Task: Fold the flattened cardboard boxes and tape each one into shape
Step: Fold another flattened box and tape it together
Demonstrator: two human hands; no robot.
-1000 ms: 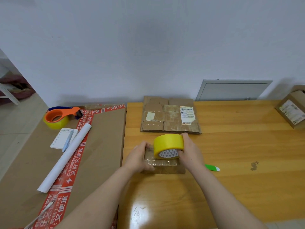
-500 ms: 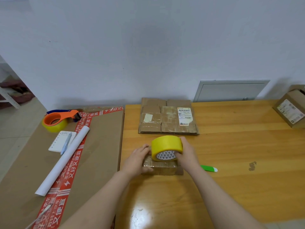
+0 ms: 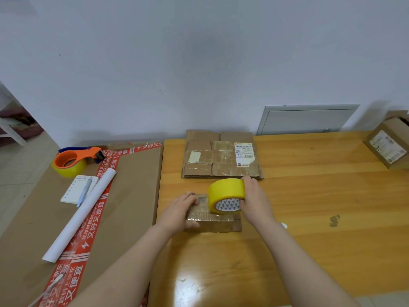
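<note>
Yellow tape roll (image 3: 225,191) stands on the small box (image 3: 212,222), fingers of the right hand (image 3: 256,202) clamped round it (probably to run tape along the seam). Fingers of the left hand (image 3: 180,210) wrap the box's left end, steadying it on the desk (image 3: 309,218).

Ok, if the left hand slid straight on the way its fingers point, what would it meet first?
Probably the yellow tape roll, which the right hand holds on the small cardboard box, just beyond the fingertips of the left hand.
</note>
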